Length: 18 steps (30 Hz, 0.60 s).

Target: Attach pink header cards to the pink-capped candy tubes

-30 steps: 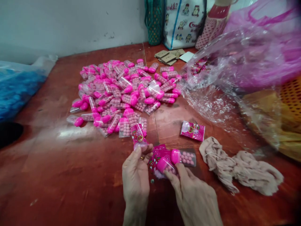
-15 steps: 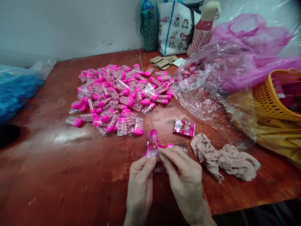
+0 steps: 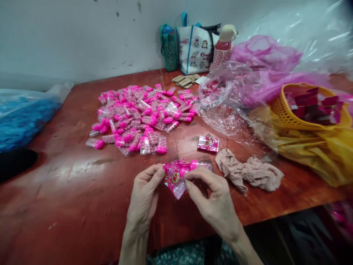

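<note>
A pink printed plastic wrapper (image 3: 174, 178) with a clear lower corner is stretched between my hands. My left hand (image 3: 146, 189) pinches its left edge between thumb and fingers. On the other side, my right hand (image 3: 211, 193) has thumb and forefinger closed at the wrapper's right edge. Just beyond the right fingers lies a clear candy bottle with a pink cap (image 3: 194, 164), partly hidden by that hand. A flat stack of pink printed wrappers (image 3: 208, 144) rests farther back. The big pile of pink-capped candy bottles (image 3: 138, 117) covers the table behind my hands.
Crumpled beige cloth (image 3: 248, 171) lies to the right. Behind it are clear plastic (image 3: 226, 114), a yellow basket (image 3: 286, 116) of dark pink pieces and yellow plastic (image 3: 317, 154). A bag of blue pieces (image 3: 24, 117) is at left; a white bag (image 3: 194, 49) stands against the wall.
My hands have moved apart, and the wrapper, narrow and upright before, is now spread wider with a corner pointing down. The camera view has also shifted, showing more of the basket.
</note>
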{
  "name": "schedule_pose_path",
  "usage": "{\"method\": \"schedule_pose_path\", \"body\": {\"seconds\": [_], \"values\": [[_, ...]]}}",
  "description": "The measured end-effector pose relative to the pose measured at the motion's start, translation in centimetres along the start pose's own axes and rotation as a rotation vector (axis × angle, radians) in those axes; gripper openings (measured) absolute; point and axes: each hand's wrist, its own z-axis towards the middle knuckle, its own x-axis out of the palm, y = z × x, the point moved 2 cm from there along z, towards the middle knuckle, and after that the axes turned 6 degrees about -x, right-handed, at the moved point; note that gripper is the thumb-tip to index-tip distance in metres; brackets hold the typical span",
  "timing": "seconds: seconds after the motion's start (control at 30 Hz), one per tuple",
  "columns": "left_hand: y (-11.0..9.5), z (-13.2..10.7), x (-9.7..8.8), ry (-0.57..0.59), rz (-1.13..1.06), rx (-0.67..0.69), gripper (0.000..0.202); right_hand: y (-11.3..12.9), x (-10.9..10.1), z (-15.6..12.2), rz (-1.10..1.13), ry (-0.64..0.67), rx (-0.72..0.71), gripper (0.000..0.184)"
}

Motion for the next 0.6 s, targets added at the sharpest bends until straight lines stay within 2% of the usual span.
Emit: {"method": "schedule_pose_path", "body": {"seconds": [0.1, 0.23, 0.33, 0.43, 0.5, 0.53, 0.6], "values": [[0.4, -0.8, 0.2, 0.004, 0.035, 0.043, 0.008, 0.1, 0.5, -0.7, -0.125, -0.027, -0.048, 0.009], [0.9, -1.6, 0.0, -0.063, 0.008, 0.197, 0.002, 0.3, 1.8, -1.6, -0.253, -0.069, -0.181, 0.023], [0.8, -2.2, -0.4, -0.132, 0.039, 0.273, 0.0, 0.0, 2.4, -2.0, -0.312, -0.044, -0.258, 0.028], [0.2, -2.6, -2.0, -0.297, 0.001, 0.324, 0.006, -1.2, 1.1, -1.7, -0.403, -0.017, -0.157, 0.031], [-0.4, -2.8, -3.4, -0.451, -0.06, 0.384, 0.009, -2.1, -0.5, -1.3, -0.477, -0.106, 0.006, 0.028], [-0.6, -2.8, -4.1, -0.512, -0.083, 0.41, 0.01, -2.4, -1.1, -1.2, -0.458, -0.176, 0.075, 0.022], [-0.8, -2.8, -4.8, -0.564, -0.104, 0.425, 0.013, -2.3, -1.5, -1.1, -0.257, -0.203, 0.182, 0.018]]}}
